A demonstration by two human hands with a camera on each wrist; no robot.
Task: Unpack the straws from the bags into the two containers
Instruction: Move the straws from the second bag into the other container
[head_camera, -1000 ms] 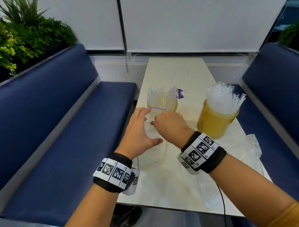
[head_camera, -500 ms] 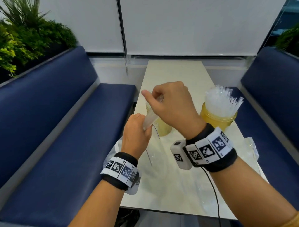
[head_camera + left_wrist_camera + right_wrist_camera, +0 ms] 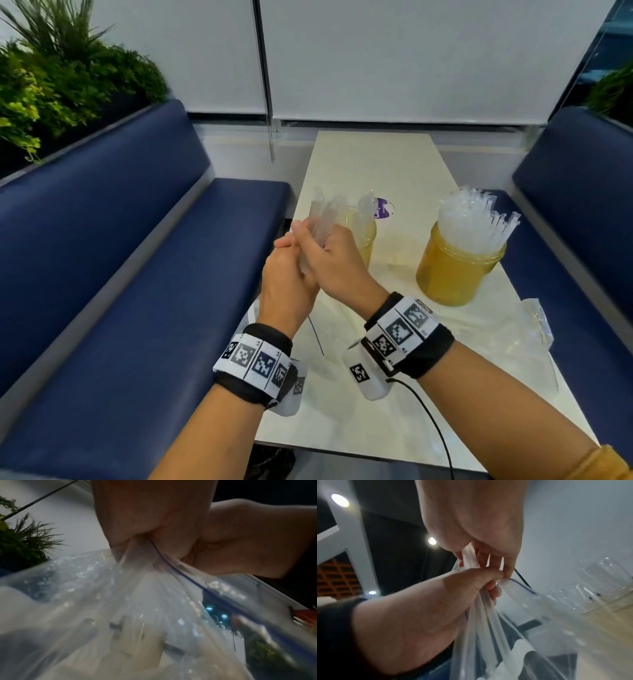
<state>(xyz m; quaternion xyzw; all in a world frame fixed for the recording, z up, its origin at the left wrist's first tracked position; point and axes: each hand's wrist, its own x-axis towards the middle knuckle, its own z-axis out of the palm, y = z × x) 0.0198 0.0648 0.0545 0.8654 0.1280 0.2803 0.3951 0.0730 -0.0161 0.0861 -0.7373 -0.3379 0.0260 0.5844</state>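
Observation:
A clear zip bag point(image 3: 505, 628) with a blue seal line hangs from my left hand point(image 3: 289, 270), which grips its gathered mouth above the table's left side. My right hand point(image 3: 332, 260) is pressed against the left one. Its fingers are curled round a bundle of clear wrapped straws point(image 3: 322, 219) that stick up out of the bag. The left yellow jar point(image 3: 364, 240) stands just behind the hands and holds a few straws. The right yellow jar point(image 3: 459, 274) is packed full of straws point(image 3: 472, 219).
A pale narrow table point(image 3: 376, 164) runs between two blue benches point(image 3: 137, 274). An empty crumpled clear bag point(image 3: 534, 318) lies at the table's right edge. A purple sticker point(image 3: 382, 209) sits behind the left jar. Plants point(image 3: 51, 85) stand behind the left bench.
Both hands rose from the bag lying on the table. The right hand pulled straws upward, then came back down against the left hand and took hold of the bundle at the bag's mouth.

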